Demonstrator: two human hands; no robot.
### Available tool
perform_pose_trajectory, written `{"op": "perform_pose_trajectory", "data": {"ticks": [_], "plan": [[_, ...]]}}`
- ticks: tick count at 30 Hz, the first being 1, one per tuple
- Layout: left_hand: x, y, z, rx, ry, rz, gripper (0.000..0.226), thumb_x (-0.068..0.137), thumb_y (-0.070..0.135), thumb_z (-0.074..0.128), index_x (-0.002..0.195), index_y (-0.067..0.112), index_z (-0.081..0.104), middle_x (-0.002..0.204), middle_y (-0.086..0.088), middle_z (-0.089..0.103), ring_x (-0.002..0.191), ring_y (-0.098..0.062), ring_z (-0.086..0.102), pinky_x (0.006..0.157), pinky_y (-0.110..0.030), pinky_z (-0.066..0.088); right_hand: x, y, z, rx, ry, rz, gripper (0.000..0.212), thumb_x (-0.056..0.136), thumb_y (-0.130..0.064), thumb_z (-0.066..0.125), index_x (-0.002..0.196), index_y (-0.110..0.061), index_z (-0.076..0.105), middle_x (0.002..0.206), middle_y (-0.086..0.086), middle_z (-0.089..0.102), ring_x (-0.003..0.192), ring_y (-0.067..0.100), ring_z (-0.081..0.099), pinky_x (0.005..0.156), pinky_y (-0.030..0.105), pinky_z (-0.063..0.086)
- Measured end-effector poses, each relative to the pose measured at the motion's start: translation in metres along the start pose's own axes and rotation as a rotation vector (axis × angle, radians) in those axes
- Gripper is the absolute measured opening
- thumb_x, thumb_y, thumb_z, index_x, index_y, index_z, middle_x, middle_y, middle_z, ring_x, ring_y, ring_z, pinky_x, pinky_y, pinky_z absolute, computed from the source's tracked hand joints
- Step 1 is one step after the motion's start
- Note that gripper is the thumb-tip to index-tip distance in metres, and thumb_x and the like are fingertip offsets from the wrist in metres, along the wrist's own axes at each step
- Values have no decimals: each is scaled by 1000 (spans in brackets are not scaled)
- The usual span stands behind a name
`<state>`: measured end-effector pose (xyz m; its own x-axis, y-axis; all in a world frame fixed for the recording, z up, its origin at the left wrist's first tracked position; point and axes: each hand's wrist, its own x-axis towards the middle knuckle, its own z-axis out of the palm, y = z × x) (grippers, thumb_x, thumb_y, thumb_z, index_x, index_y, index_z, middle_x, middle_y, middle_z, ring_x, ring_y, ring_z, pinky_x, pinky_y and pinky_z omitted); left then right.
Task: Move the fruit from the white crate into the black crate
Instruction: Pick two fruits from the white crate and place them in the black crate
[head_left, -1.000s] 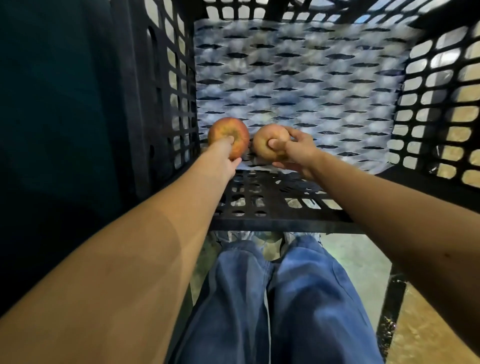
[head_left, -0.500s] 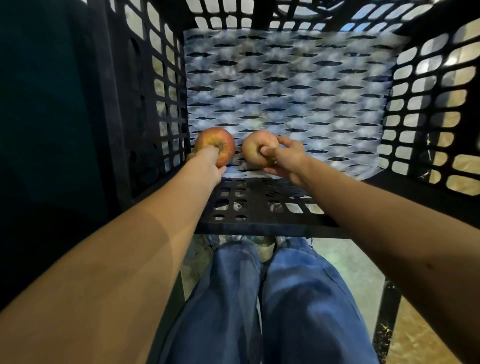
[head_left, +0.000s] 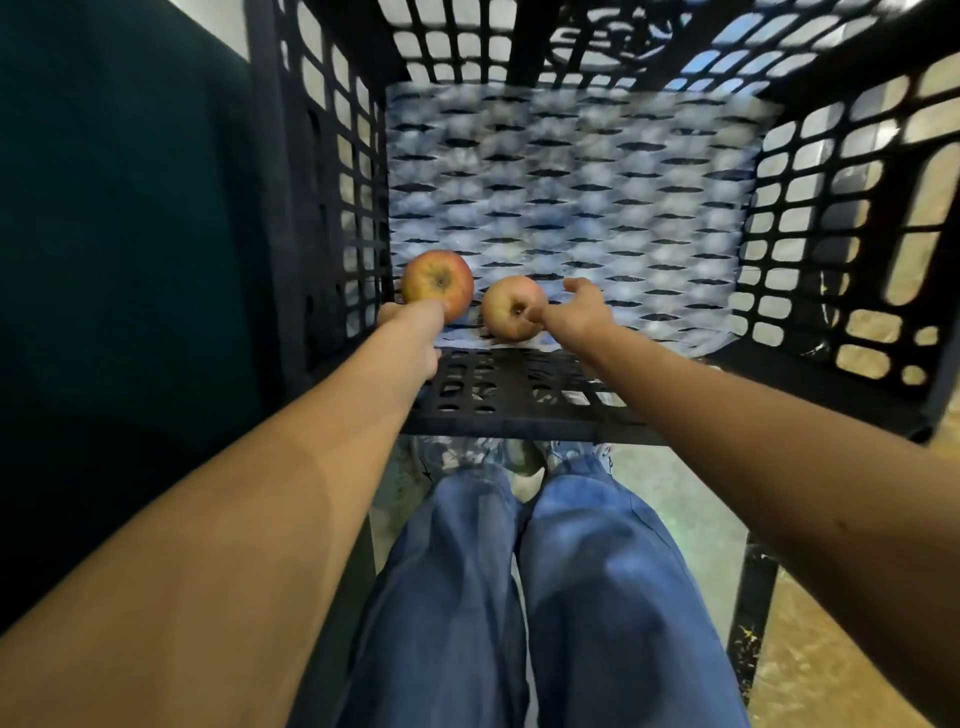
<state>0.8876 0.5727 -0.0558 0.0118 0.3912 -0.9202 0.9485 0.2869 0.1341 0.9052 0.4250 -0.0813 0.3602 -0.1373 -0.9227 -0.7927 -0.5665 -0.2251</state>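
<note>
Both my arms reach into the black crate (head_left: 322, 218), whose floor is lined with white foam netting (head_left: 571, 197). Two red-yellow apples are at the netting's near edge. The left apple (head_left: 439, 280) is close to the crate's left wall, and my left hand (head_left: 415, 330) still cups its near underside. The right apple (head_left: 511, 314) rests on the netting. My right hand (head_left: 574, 312) is just to its right with fingers spread, only the thumb touching the fruit. The white crate is out of view.
The crate's near rim (head_left: 519, 400) runs under my forearms. A dark green surface (head_left: 119, 260) fills the left. My legs in blue jeans (head_left: 519, 597) stand on a pale floor below the crate, and a black post (head_left: 753, 597) stands at the lower right.
My right hand has opened and drawn off the right apple, which now lies on the netting. My left hand has slid lower on the left apple. The camera has moved closer.
</note>
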Motion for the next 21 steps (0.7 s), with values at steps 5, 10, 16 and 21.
{"op": "perform_pose_trajectory", "data": {"ticks": [5, 10, 16, 21], "plan": [[-81, 2, -45, 446, 17, 317, 56, 93, 22, 57, 143, 13, 36, 143, -8, 46, 129, -26, 45, 106, -34, 37, -77, -13, -37, -123, 16, -92, 66, 88, -29, 61, 142, -10, 29, 136, 17, 49, 117, 33, 53, 87, 36, 43], [-196, 17, -97, 754, -22, 528, 44, 94, 36, 52, 134, 18, 49, 135, -5, 55, 122, -26, 51, 100, -35, 43, -191, -30, -81, -317, 42, -239, 54, 91, -28, 54, 139, -9, 36, 138, 15, 49, 122, 32, 49, 93, 34, 41], [-361, 30, -147, 841, -14, 761, 37, 94, 35, 52, 128, 21, 54, 128, -2, 60, 114, -24, 56, 95, -38, 47, -349, -48, -136, -375, 39, -475, 35, 92, -27, 53, 118, -4, 51, 110, 19, 64, 100, 34, 59, 83, 43, 48], [-462, 16, -166, 878, -74, 852, 42, 93, 37, 52, 133, 23, 50, 134, -1, 56, 120, -23, 53, 98, -35, 44, -455, -35, -182, -296, 86, -577, 39, 90, -28, 55, 125, -12, 50, 118, 12, 62, 109, 28, 58, 88, 40, 47]]}}
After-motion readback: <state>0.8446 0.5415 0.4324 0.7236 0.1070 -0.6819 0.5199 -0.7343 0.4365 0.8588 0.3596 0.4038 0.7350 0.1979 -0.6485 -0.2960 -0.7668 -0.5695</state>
